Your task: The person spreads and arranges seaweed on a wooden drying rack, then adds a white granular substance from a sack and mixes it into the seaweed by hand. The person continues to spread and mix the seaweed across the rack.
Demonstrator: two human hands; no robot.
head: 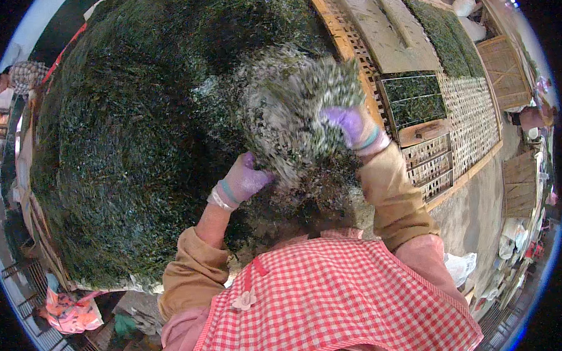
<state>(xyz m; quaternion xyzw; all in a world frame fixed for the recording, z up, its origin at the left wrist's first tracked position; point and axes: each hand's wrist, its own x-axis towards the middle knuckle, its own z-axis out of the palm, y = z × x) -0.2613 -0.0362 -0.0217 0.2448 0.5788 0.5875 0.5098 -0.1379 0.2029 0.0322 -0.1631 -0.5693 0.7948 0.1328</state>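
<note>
A large heap of dark green, fine-leaved plant material (pixel 133 121) fills the space before me. My right hand (pixel 349 125), in a purple-and-white glove, grips a motion-blurred clump of plant strands (pixel 331 86) at the heap's right side. Paler, grey-green strands (pixel 278 114) spread between my hands, blurred too. My left hand (pixel 246 179), gloved alike, is at the lower left edge of these strands, thumb raised and fingers bent. Whether it holds any strands cannot be made out.
Right of the heap are a slatted wooden edge (pixel 350 40), a board with a raised bar (pixel 364 30), a metal-barred frame (pixel 414 99) with greens, a wooden block (pixel 422 132) and lattice trays (pixel 471 115). A person (pixel 27 76) is at the far left. Wooden crates (pixel 504 71) stand far right.
</note>
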